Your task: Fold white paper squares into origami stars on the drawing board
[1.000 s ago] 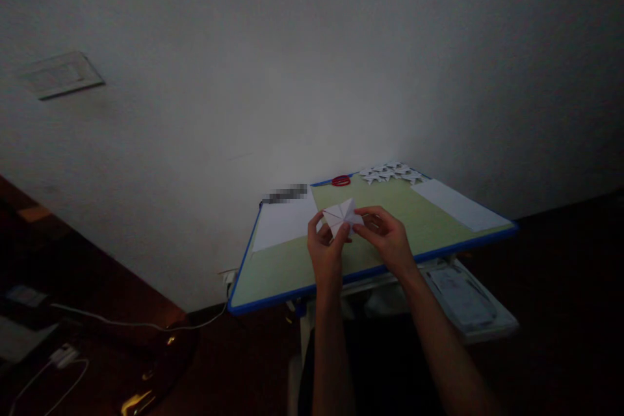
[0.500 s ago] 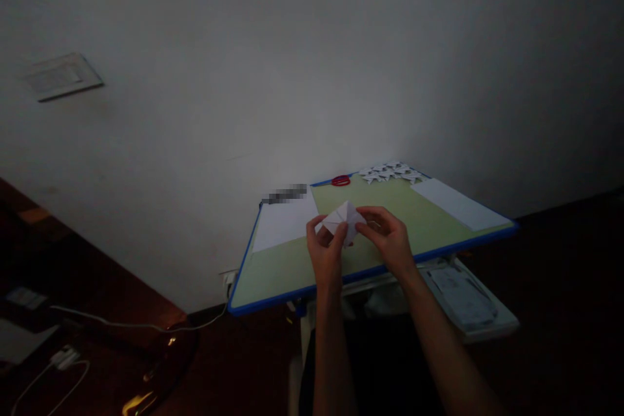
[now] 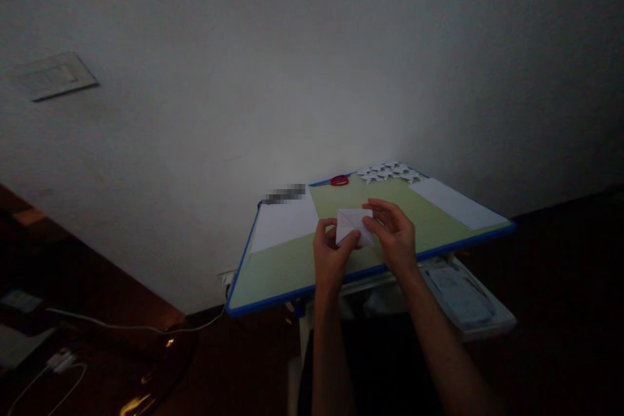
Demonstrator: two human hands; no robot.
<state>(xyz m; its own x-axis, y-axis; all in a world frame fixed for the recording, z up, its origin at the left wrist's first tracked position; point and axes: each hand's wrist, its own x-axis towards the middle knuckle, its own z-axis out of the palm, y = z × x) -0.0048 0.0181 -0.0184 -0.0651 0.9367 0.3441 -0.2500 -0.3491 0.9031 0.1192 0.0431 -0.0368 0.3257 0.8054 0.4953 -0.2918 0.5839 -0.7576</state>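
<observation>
Both my hands hold one small folded white paper (image 3: 351, 223) just above the green desk top (image 3: 292, 263). My left hand (image 3: 330, 259) pinches its lower left edge between thumb and forefinger. My right hand (image 3: 396, 236) grips its right side, fingers curled over the top. The paper looks like a flat creased square with a diagonal fold line.
The desk has a blue rim (image 3: 370, 271) and stands against a white wall. On it lie a white sheet (image 3: 283, 222) at the left, another white sheet (image 3: 451, 202) at the right, a red ring (image 3: 339, 180) and several folded paper shapes (image 3: 389, 172) at the back. Cables (image 3: 121, 327) run over the dark floor at the left.
The paper was an open, pointed, many-creased shape held up; it is now pressed into a flatter square and shifted slightly right. Both hands have closed in on it.
</observation>
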